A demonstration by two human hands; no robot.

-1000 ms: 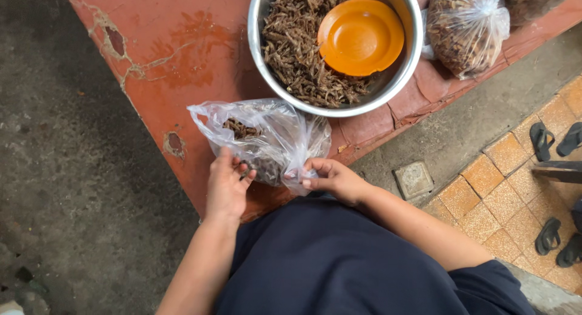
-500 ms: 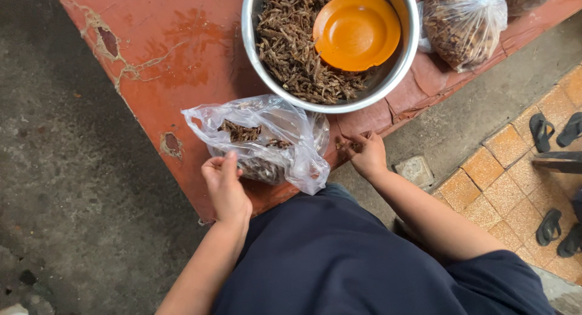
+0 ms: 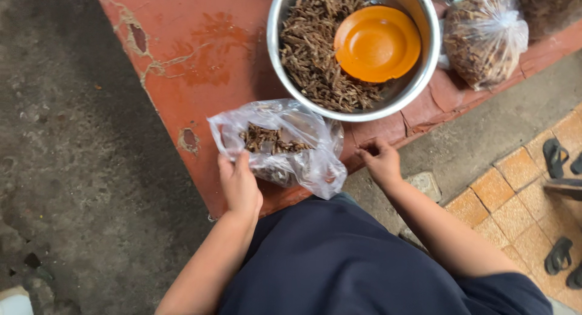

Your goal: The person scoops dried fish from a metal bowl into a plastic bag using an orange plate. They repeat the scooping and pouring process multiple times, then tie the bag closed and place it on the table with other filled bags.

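Note:
My left hand (image 3: 239,184) grips the near edge of a clear plastic bag (image 3: 282,145) partly filled with brown dried pieces. The bag lies on a worn red ledge (image 3: 200,54). My right hand (image 3: 381,162) rests on the ledge's front edge to the right of the bag, fingers curled, apart from the bag; whether it pinches anything is hidden. Just beyond the bag stands a large metal bowl (image 3: 351,112) of the same brown dried pieces, with an orange plastic dish (image 3: 377,43) lying inside it.
A second, fuller clear bag (image 3: 485,39) of dried pieces sits right of the bowl. Rough grey concrete ground (image 3: 66,157) lies to the left. Orange floor tiles (image 3: 515,200) with dark sandals (image 3: 555,157) are at the right. My dark skirt (image 3: 339,260) fills the foreground.
My right hand let go of the bag and moved right onto the ledge's edge. My left hand kept hold of the bag, which now lies more open.

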